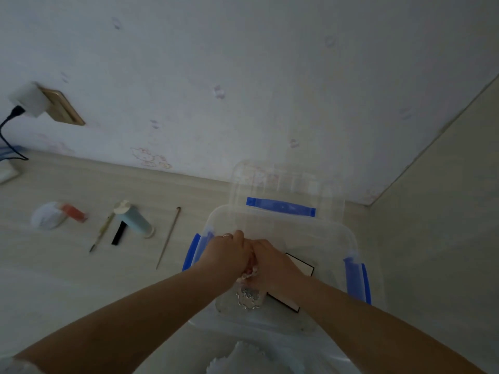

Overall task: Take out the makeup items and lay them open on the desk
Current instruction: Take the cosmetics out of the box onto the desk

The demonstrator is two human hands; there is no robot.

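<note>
Both hands in the clear box

Our left hand point(229, 252) and right hand point(272, 261) grip together one small item we cannot identify, inside the box point(348, 238); left, five items lie on open desk point(67, 265).

A clear, glossy plastic box point(280, 228) with opaque blue plastic latches point(280, 206) is seen on a matt, pale wood-grain desk point(67, 265). At nine o'clock from it, a smooth pale-blue plastic tube point(136, 218) is laid. A shiny, silvery crinkled item point(249, 298) is seen inside. The wall point(243, 76) is covered in matt printed paper.
</note>
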